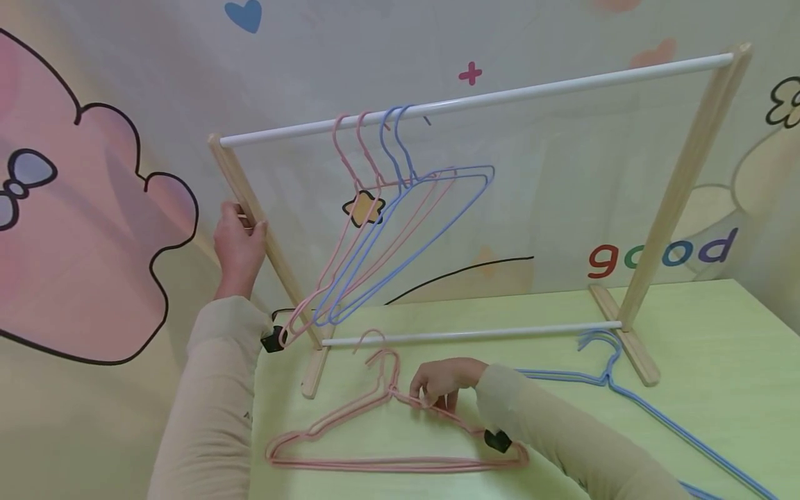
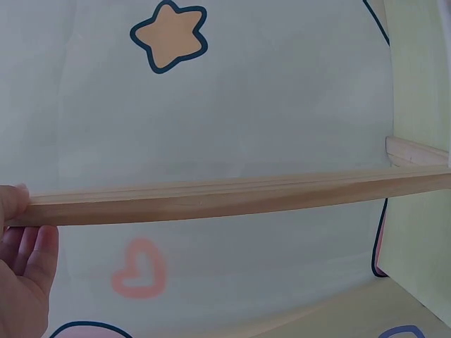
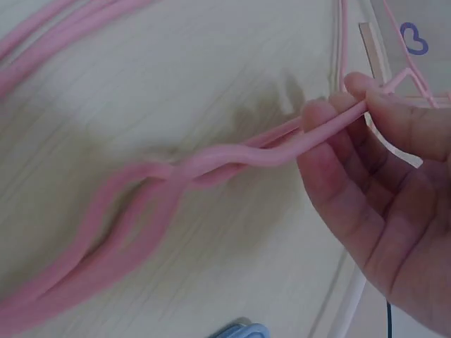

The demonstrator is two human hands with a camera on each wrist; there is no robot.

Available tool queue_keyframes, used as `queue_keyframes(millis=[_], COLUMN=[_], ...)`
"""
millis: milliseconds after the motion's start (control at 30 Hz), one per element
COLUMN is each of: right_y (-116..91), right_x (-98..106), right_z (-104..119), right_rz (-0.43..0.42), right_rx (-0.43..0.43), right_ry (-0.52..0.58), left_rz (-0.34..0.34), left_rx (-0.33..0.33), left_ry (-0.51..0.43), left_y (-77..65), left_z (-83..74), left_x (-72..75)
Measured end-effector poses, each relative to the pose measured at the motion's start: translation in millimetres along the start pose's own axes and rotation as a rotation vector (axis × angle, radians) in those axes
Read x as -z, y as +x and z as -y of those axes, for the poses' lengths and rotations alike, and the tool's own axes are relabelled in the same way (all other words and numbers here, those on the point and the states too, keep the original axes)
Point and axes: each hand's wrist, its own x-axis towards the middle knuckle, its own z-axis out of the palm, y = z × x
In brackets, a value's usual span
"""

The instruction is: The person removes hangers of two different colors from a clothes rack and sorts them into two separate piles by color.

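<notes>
In the head view my left hand (image 1: 240, 243) grips the left wooden post (image 1: 278, 262) of a clothes rack. The left wrist view shows thumb and fingers on opposite sides of this post (image 2: 211, 206). Over the table, my right hand (image 1: 446, 382) pinches the right shoulder of a pink clothes hanger (image 1: 396, 462). Another pink hanger lies almost in line with it, their bars nearly overlapping. Up close, thumb and fingertips hold the pink hanger (image 3: 331, 129) slightly off the tabletop. From the white rail (image 1: 562, 87) hang two pink hangers (image 1: 346, 165) and two blue hangers (image 1: 403, 149).
Blue hangers (image 1: 609, 378) lie on the pale green table (image 1: 706, 333) to the right, partly behind my right sleeve. A lower white bar (image 1: 475, 335) joins the rack's posts near the tabletop. Behind stands a wall with printed cartoon shapes.
</notes>
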Motion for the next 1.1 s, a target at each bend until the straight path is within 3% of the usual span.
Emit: queue_keyframes(millis=[267,500,633,867,1100], right_y=[4,0,-5,-15,-31], right_x=[-9,-11,-1,30,53], right_z=[-14,-16,-6,21,44], right_rz=[-0.141,-0.196,-0.211,-0.277,-0.334], right_rx=[-0.025,-0.004,0.045,0.209,0.284], right_ry=[-0.022,-0.037,0.049,0.185,0.292], left_rz=[0.005,-0.003,0.001,0.009,0.007], left_rx=[-0.001,-0.003,-0.005,0.002,0.007], left_ry=[-0.006,-0.012,-0.003,0.004,0.009], left_y=[0.8,1.5,0.9,-0.3,0.3], left_z=[-1.2,-1.1,-1.1,-1.0,-0.5], left_x=[-0.3,0.0,0.5,0.5,0.1])
